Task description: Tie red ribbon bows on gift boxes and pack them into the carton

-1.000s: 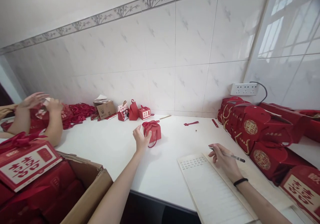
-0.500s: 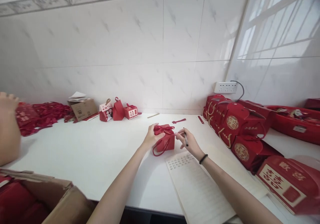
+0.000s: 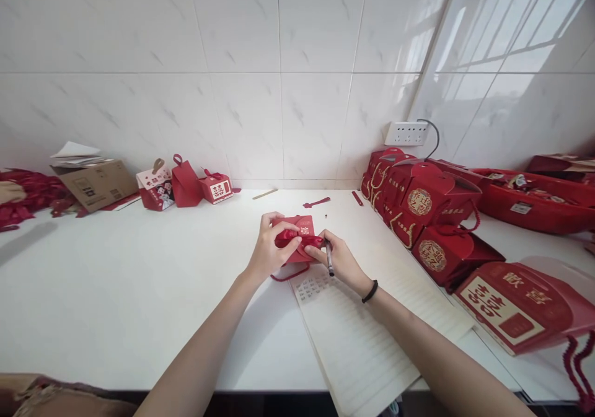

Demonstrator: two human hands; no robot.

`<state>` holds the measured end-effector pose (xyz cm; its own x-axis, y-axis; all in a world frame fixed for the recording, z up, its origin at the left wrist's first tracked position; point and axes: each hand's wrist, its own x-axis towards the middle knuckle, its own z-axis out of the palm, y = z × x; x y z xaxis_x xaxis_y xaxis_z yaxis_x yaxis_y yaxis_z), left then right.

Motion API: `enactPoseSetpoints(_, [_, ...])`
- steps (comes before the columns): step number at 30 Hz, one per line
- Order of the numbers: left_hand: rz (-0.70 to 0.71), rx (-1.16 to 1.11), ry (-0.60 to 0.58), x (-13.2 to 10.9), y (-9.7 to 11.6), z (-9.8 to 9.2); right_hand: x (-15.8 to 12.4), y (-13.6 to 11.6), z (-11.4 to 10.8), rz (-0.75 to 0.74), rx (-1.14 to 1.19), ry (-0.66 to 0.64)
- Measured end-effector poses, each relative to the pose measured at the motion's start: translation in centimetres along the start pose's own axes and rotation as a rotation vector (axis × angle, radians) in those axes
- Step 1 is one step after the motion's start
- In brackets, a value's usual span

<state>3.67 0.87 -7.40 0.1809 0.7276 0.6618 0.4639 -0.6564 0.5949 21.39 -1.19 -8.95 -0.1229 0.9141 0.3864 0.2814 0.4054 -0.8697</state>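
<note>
A small red gift box (image 3: 304,222) with gold lettering sits in front of me, tilted between my hands. My left hand (image 3: 269,246) pinches the red ribbon bow (image 3: 310,241) on it, thumb and fingers closed together. With a black pen (image 3: 330,261) tucked between its fingers, my right hand (image 3: 344,262) presses its thumb and fingertips at the ribbon's right end. The box's red cord handle (image 3: 290,276) hangs toward me. Just below lies a lined notebook (image 3: 367,342) with rows of small writing, partly under my right forearm.
Stacked red gift boxes (image 3: 418,200) line the right side, near a red tray (image 3: 539,209). Three small boxes (image 3: 186,183) and a cardboard carton (image 3: 95,184) stand at the back left. Another person's hand (image 3: 12,192) is by red ribbons (image 3: 35,188). A power strip (image 3: 406,133) is against the wall.
My view has dipped and swung left. The box has tipped, showing its gold lettering. My right hand has come in to the ribbon, still holding the pen. The other person's arm has moved back.
</note>
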Motion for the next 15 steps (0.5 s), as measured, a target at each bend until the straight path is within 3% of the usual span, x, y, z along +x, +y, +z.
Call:
enactPoseSetpoints(7, [0.057, 0.0, -0.076, 0.0, -0.7, -0.4, -0.3, -1.0, -0.1, 0.12, 0.255, -0.124])
enactPoseSetpoints(15, [-0.048, -0.024, -0.028, 0.0, -0.4, -0.2, -0.3, -1.2, -0.5, 0.101, 0.178, -0.118])
